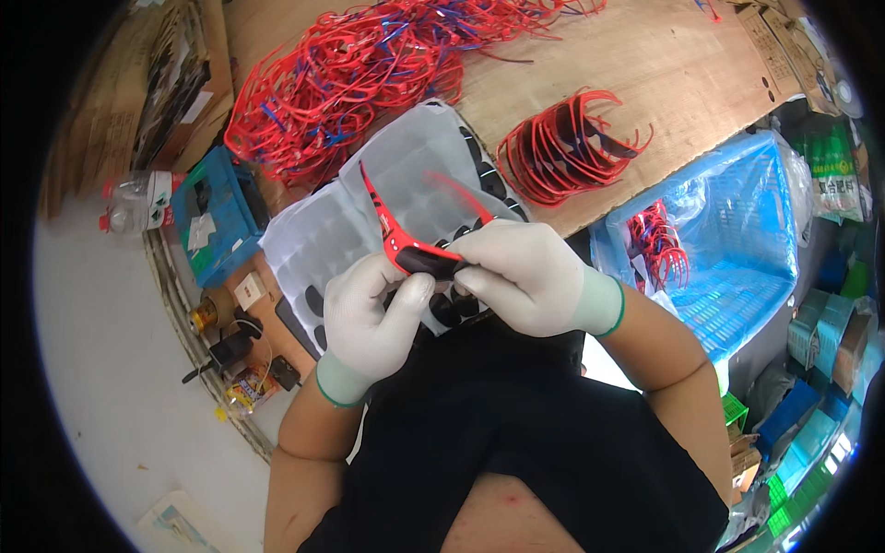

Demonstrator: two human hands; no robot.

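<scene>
Both my hands wear white gloves and hold one pair of red sunglasses (395,241) between them. My left hand (373,309) pinches the left side of the frame, thumb against the dark lens. With fingers closed, my right hand (525,276) grips the other side, hiding part of that lens. The red temples point away from me. Below the sunglasses lies a tray of dark lenses (445,311), partly covered by white sheets (392,152).
A large heap of red and blue frames (341,78) covers the table's far left. A row of red sunglasses (562,152) stands on the wood at right. A blue crate (728,249) lined with plastic holds more. A blue box (214,226) and plastic bottle (138,203) are at left.
</scene>
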